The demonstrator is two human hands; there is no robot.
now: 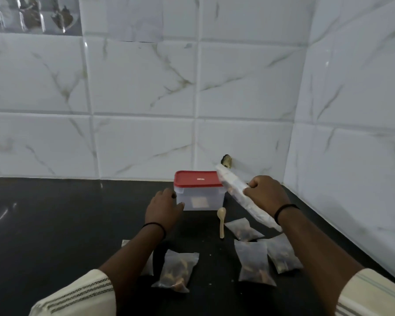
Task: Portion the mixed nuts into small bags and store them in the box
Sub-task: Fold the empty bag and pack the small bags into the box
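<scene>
Both hands were up by the box (200,197), my landmark. My right hand (268,196), just right of it, was curled round the big nut bag (242,197), which I held slanted with its top end over the box's right rear corner and its tail trailing back toward my wrist; I judge I was clearing it out of the way, since the portioning looked done. My left hand (163,207) lay against the box's left wall, thumb reaching across the front face, fingers relaxed and gripping nothing, probably to steady the box before opening it. The red lid (197,179) was on, and that stood between the portions and their place. A small spoon (221,221) lay on the dark counter (55,224) just in front of the box's right corner. Nearer me than the box were the filled small bags: one (177,271) to the left, three (244,229) (254,262) (283,253) to the right, and another (124,242) mostly hidden under my left forearm.
</scene>
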